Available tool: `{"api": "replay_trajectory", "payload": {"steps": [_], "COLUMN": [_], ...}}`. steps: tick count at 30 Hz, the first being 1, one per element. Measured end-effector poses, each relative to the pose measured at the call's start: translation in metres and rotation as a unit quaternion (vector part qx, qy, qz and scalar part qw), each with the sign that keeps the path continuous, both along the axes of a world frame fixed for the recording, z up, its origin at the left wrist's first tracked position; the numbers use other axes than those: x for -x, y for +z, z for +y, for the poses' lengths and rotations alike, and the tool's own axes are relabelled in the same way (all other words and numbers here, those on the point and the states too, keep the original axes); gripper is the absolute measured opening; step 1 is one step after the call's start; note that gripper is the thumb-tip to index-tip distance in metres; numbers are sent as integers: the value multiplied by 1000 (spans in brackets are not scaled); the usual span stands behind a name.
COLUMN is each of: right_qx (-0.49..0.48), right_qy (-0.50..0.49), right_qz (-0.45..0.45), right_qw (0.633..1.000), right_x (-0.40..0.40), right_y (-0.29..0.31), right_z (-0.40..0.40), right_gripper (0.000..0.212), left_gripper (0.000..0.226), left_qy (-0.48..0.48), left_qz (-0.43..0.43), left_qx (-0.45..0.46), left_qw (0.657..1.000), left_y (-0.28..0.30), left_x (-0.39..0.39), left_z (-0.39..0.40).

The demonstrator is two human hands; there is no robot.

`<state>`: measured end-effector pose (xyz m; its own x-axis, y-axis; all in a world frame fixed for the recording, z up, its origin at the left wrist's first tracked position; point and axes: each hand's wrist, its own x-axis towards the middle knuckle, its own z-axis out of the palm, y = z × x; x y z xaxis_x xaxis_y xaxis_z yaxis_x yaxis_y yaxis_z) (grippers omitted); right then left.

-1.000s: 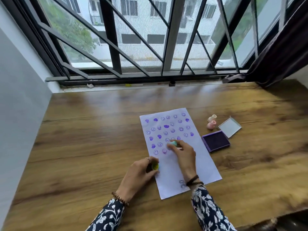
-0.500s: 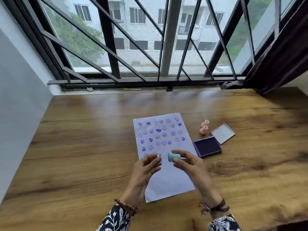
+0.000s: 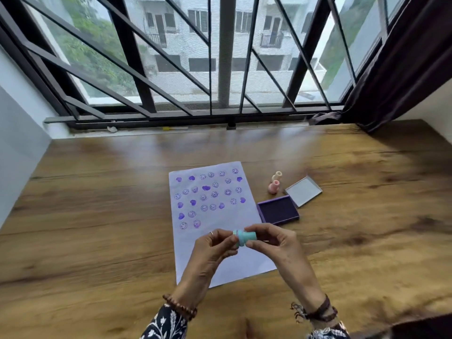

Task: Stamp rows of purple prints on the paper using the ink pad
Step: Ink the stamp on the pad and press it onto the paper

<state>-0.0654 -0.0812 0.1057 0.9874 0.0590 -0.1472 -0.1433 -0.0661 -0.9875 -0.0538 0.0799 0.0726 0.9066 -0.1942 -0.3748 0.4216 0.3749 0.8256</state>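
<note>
A wooden table (image 3: 97, 216) runs to a far window (image 3: 220, 57) with a dark diagonal grille – daylight, a pale building and trees beyond. White wall (image 3: 17, 133) left; dark curtain (image 3: 403, 69) right.

Setting: a home, at a wooden desk (image 3: 97, 228) fitted against a barred window (image 3: 220, 57). Indicators: a dark curtain (image 3: 403, 64) drawn to the right, an apartment block (image 3: 208, 33) visible outside, and hobby items on the desk, a stamped paper (image 3: 220, 255) and an ink pad (image 3: 278, 210).
</note>
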Motion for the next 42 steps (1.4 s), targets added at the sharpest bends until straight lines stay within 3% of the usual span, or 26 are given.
{"api": "replay_trajectory", "payload": {"steps": [9, 17, 30, 36, 42], "right_qx": [-24, -39, -16, -31, -6], "right_qy": [-10, -12, 14, 0, -43], "right_qz": [-7, -18, -10, -6, 51], "right_qw": [1000, 999, 1000, 999, 998], "right_x": [-1, -4, -17, -20, -32], "right_y": [-3, -7, -10, -7, -11], "right_z": [-29, -36, -46, -48, -49], "right_gripper": [24, 25, 31, 26, 30], "left_gripper": [18, 19, 13, 21, 20], "left_qy": [-54, -54, -35, -49, -31], "left_qz": [-42, 12, 5, -54, -143], "left_qx": [-30, -13, -41, -72, -201], "left_qw": [997, 998, 999, 995, 969], "left_y": [1, -3, 4, 13, 12], "left_x": [-10, -15, -24, -24, -33], "left_z": [-22, -32, -38, -38, -48]}}
